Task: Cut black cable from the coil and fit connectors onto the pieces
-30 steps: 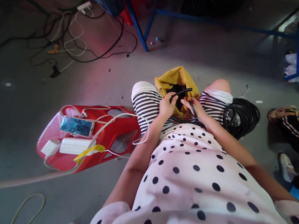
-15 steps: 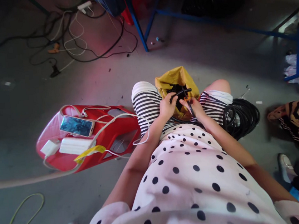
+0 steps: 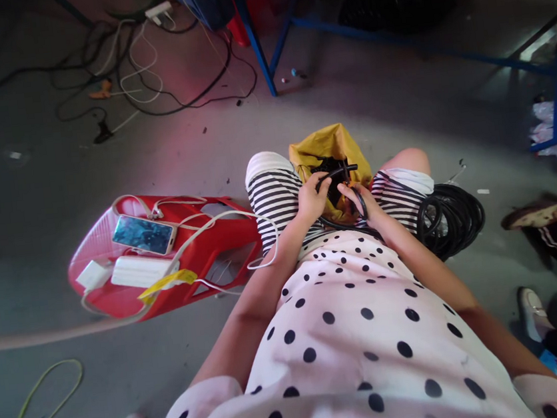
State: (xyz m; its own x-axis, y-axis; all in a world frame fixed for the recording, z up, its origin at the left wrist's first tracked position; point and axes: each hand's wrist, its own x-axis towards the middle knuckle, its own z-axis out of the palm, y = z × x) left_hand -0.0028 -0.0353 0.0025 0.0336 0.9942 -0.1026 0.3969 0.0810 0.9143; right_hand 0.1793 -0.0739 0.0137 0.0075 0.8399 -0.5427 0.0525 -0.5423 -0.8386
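Note:
Between my knees stands an open yellow bag (image 3: 330, 141) with black pieces inside. My left hand (image 3: 313, 198) is closed on a black ribbed tube (image 3: 339, 171) at the bag's opening. At its right, my right hand (image 3: 361, 201) is closed around scissors with black handles (image 3: 361, 203); their blades point up toward the tube and are hard to make out. A coil of black tubing (image 3: 453, 219) lies on the floor beside my right knee, and a length of it runs across my lap.
On the left, a red stool (image 3: 230, 275) carries a phone (image 3: 144, 234), a white power bank (image 3: 139, 270) and cables. Blue metal frame legs (image 3: 253, 37) stand ahead. Loose cables lie on the floor at upper left. Another person's feet (image 3: 534, 310) show at right.
My right hand's fingers and the black handles have shifted slightly, with the handle loop now more visible. The other person's patterned clothing and foot at the right have moved. My left hand stays put.

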